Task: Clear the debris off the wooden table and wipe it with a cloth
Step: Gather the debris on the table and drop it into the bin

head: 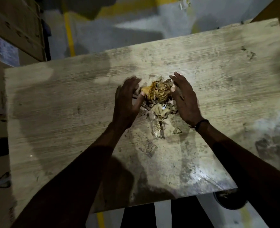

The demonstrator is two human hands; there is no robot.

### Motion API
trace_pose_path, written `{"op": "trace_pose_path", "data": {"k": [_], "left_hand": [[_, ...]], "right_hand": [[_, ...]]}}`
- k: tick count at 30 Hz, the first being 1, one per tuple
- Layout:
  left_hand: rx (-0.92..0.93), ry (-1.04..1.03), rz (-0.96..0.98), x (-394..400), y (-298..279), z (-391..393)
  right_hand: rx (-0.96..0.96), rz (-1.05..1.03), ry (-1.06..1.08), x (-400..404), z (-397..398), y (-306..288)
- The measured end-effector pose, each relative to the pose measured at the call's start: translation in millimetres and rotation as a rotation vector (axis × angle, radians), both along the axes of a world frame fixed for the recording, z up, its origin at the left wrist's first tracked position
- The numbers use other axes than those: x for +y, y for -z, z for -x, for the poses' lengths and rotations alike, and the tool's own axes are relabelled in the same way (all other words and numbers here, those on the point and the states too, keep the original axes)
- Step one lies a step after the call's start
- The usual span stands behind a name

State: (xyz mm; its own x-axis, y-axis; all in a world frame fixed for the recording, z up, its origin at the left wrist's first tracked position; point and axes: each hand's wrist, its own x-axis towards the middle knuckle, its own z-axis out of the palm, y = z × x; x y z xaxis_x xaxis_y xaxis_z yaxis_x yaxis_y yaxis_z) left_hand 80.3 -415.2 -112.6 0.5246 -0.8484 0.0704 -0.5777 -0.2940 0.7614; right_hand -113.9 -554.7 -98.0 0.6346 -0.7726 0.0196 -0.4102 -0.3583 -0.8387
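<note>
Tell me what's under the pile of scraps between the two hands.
The pile of scraps sits directly on the wooden table, with flatter brown bits trailing toward the person. The left hand and right hand cup its sides. Anything beneath the heap is covered.

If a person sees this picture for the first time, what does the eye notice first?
The crumpled yellow-brown heap of paper debris in the middle of the stained pale wooden table draws the eye. The left hand and right hand flank it, open, cupped toward it. A dark round bin shows below the table's near right corner.
</note>
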Motion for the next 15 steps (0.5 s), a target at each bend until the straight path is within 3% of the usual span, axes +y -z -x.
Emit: {"op": "trace_pose_path", "data": {"k": [5, 15], "left_hand": [[0.041, -0.059, 0.054, -9.8, 10.3, 35.5], [0.501, -0.32, 0.136, -30.0, -8.5, 94.7]], "right_hand": [[0.006, 0.082, 0.013, 20.4, -14.5, 13.0], [-0.303, -0.22, 0.221, 60.7, -43.9, 12.4]]}}
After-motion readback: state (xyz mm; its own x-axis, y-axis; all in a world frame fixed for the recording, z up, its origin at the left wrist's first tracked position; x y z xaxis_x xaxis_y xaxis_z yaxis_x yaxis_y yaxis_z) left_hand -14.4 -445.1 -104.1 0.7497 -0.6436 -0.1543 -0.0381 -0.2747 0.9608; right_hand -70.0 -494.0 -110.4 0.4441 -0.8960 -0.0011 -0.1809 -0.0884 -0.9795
